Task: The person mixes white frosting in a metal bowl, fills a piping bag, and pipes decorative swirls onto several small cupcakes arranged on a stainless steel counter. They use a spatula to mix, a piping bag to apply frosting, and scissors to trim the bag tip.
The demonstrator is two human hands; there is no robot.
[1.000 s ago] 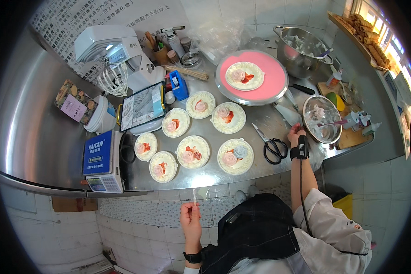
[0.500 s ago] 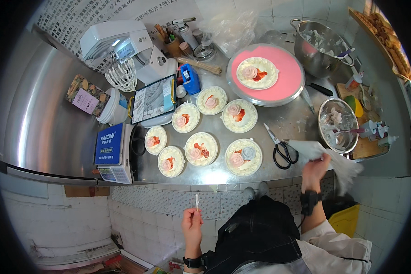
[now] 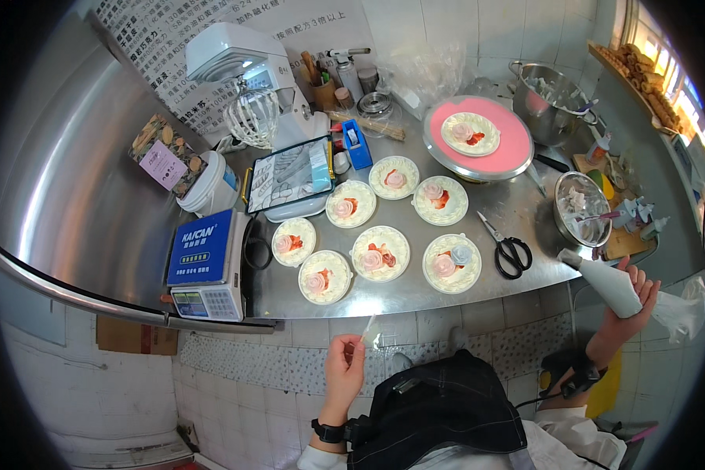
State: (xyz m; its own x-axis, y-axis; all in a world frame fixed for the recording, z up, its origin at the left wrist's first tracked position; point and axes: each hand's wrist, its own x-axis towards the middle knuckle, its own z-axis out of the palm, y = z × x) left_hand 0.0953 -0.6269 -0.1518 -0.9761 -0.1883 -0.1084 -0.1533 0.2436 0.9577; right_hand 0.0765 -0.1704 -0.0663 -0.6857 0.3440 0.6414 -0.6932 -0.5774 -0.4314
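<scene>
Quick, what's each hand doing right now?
Left hand: closed, pinching a small thin stick.
Right hand: closed around a white piping bag.

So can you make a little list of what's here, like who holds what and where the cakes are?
left hand: pinches a thin stick
right hand: holds a white piping bag
cakes: seven small ones on the counter, one on the pink turntable
scissors: lying right of the cakes
mixer: at the back left
scale: blue, on the left
bowls: two metal ones, on the right
</scene>
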